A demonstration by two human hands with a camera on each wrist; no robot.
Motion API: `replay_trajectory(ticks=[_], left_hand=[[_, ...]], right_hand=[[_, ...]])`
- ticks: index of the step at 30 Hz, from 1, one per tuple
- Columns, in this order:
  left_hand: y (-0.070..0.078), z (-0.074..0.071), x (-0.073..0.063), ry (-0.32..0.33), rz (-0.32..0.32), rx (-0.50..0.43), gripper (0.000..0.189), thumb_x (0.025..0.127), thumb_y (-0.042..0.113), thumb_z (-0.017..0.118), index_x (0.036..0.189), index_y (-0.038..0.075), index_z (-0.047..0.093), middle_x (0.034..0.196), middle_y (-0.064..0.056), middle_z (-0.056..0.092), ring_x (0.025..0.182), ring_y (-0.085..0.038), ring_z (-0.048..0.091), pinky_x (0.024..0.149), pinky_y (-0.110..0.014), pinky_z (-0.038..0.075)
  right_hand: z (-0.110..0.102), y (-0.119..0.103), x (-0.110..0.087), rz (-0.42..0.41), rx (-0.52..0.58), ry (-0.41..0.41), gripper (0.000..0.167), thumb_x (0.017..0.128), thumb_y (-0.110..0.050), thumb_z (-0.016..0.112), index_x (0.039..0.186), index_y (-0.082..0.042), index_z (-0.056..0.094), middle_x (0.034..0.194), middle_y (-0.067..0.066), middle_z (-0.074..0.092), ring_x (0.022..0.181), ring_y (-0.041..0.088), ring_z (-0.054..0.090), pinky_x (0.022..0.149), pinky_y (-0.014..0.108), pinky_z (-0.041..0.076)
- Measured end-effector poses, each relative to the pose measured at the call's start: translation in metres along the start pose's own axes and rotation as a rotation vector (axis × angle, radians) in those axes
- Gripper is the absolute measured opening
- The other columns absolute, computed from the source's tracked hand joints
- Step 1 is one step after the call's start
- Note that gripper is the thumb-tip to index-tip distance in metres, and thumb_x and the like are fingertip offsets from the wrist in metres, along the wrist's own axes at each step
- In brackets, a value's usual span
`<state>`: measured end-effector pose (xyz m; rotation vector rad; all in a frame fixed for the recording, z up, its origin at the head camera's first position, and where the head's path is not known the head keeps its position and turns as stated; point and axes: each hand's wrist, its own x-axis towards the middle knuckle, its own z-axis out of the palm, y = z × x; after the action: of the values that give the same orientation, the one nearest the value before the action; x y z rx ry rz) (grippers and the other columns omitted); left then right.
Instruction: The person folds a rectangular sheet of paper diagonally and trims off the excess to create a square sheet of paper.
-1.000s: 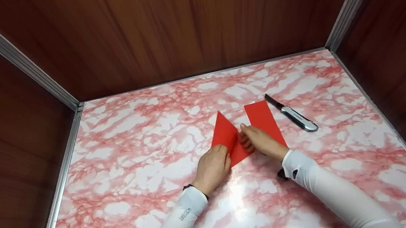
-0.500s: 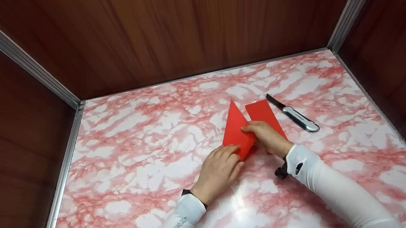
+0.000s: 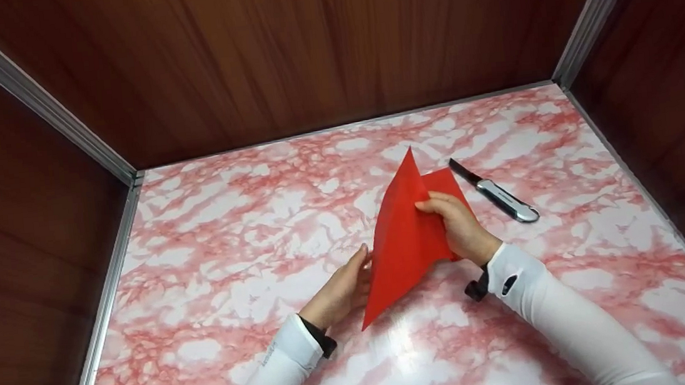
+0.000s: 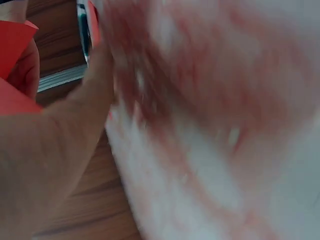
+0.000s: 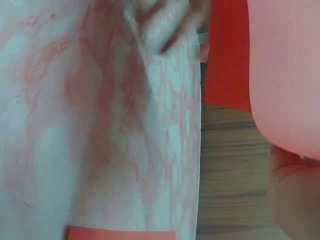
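A creased sheet of red paper (image 3: 400, 237) stands raised off the table in the head view, one pointed corner up and another hanging low. My right hand (image 3: 464, 231) pinches its right edge, thumb on the near face. To the sheet's left is my left hand (image 3: 343, 293), its fingers extended and partly hidden behind the paper. That hand (image 4: 65, 130) is blurred in the left wrist view. On the table, a red paper strip (image 3: 442, 180) lies behind the sheet and right hand, mostly covered. The raised sheet (image 5: 227, 60) fills the right side of the right wrist view.
A folding knife (image 3: 507, 202) with a dark blade and silver-and-black handle lies unfolded right of the strip. The table (image 3: 211, 262) has a red-and-white marbled top. Dark wood-grain panels (image 3: 279, 54) with metal edging enclose it at the back and both sides.
The red sheet, earlier folded over and low near the table, is now lifted and spread wider. My right hand has gripped its edge; my left hand has let go and drawn left.
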<state>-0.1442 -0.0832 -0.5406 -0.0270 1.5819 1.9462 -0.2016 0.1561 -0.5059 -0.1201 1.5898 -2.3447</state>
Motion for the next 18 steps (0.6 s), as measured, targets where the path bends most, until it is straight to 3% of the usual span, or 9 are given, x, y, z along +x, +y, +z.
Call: replay_trajectory(ticks=[2,4,6,11,18], left_hand=[[-0.002,-0.001,0.001,-0.045,-0.053,-0.137,0.052,0.109,0.047,0.037,0.133,0.005,0.056,0.113,-0.013,0.070,0.098,-0.025,0.070,0.084,-0.038,0.057],[-0.002,-0.003,0.003,-0.035,-0.021,-0.239,0.036,0.110,0.036,0.044,0.124,0.007,0.059,0.106,-0.008,0.070,0.092,-0.021,0.069,0.079,-0.034,0.058],[-0.002,-0.006,0.004,0.020,0.050,-0.287,0.022,0.108,0.024,0.052,0.119,0.007,0.061,0.103,-0.007,0.070,0.090,-0.019,0.069,0.076,-0.033,0.058],[0.002,-0.021,0.011,0.211,0.181,-0.249,0.013,0.101,0.013,0.064,0.108,0.004,0.059,0.095,-0.007,0.068,0.085,-0.018,0.067,0.074,-0.032,0.056],[0.010,-0.045,0.019,0.375,0.279,-0.126,0.017,0.100,0.014,0.067,0.102,-0.001,0.060,0.085,-0.005,0.067,0.074,-0.016,0.065,0.069,-0.029,0.053]], right_hand=[[0.000,0.001,-0.001,-0.019,0.006,-0.010,0.018,0.096,-0.011,0.055,0.096,-0.010,0.073,0.092,0.006,0.074,0.083,0.022,0.071,0.077,0.036,0.058],[0.000,0.002,0.000,-0.028,0.018,-0.013,0.019,0.097,-0.010,0.054,0.096,-0.010,0.073,0.092,0.006,0.074,0.083,0.022,0.071,0.078,0.035,0.057],[-0.001,0.003,0.001,-0.030,0.027,-0.005,0.020,0.097,-0.010,0.054,0.095,-0.010,0.074,0.092,0.005,0.074,0.083,0.021,0.071,0.078,0.034,0.057],[-0.008,0.005,0.003,0.003,-0.011,0.060,0.016,0.098,-0.012,0.058,0.096,-0.011,0.073,0.091,0.004,0.073,0.082,0.020,0.070,0.078,0.033,0.057],[-0.021,0.009,0.006,0.085,-0.232,0.160,0.017,0.097,-0.023,0.068,0.101,-0.007,0.072,0.089,0.004,0.071,0.080,0.020,0.068,0.075,0.034,0.057]])
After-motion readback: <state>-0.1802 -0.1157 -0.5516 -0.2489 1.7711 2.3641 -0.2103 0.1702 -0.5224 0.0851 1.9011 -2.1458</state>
